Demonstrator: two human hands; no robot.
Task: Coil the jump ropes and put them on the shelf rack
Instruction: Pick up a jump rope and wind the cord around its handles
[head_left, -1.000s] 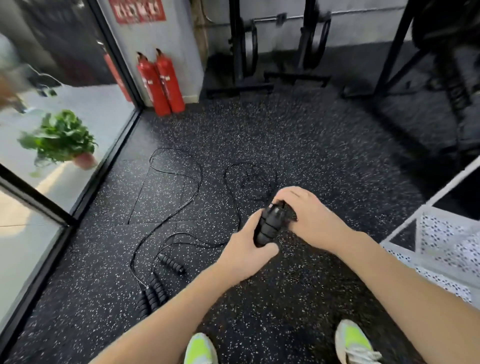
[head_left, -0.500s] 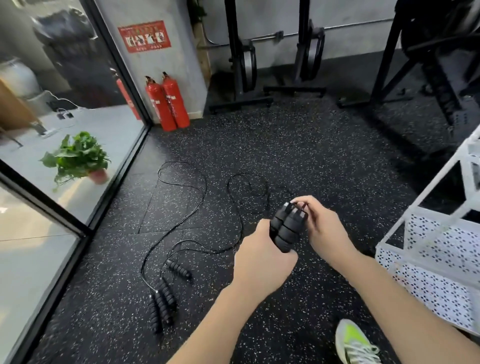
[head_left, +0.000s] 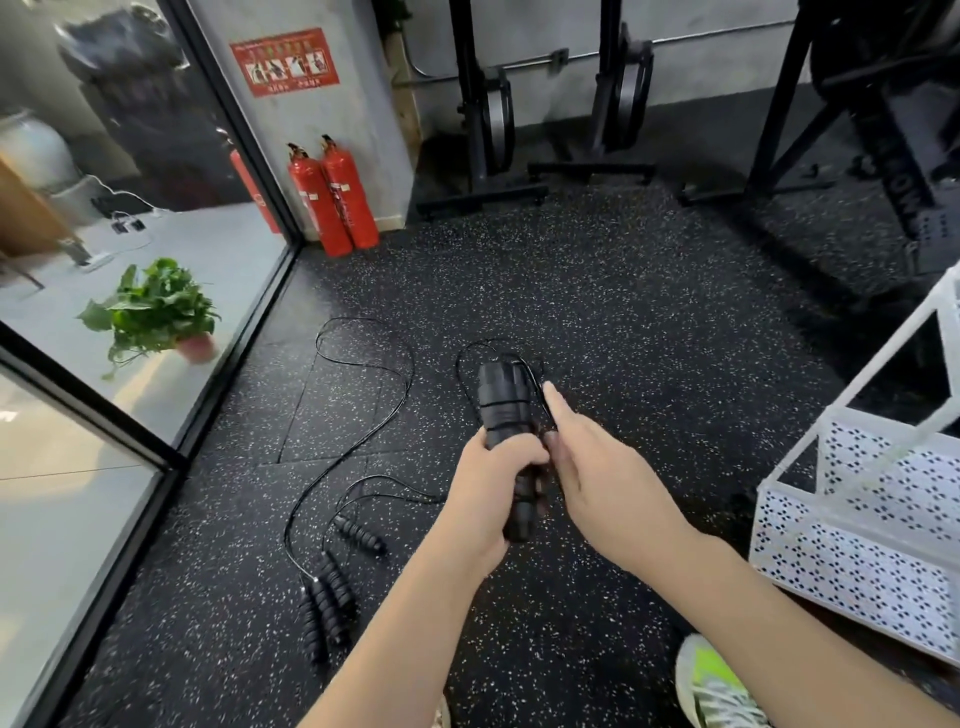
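Note:
My left hand grips a pair of black ribbed jump rope handles, held together and pointing up and away. My right hand is just to their right, index finger straight, thumb touching the handles and the thin black cord beside them. That cord loops down to the floor ahead. Other jump ropes lie on the floor to the left: black handles in a cluster, one handle apart, and long cord loops. The white perforated shelf rack stands at the right.
A glass wall with a black frame runs along the left, a potted plant behind it. Two red fire extinguishers stand in the far corner. Black gym racks line the back wall. My shoe is at the bottom right.
The handles have swung upright in my left hand. My right hand has moved from the handle tops down to their right side, and the view has tilted up slightly.

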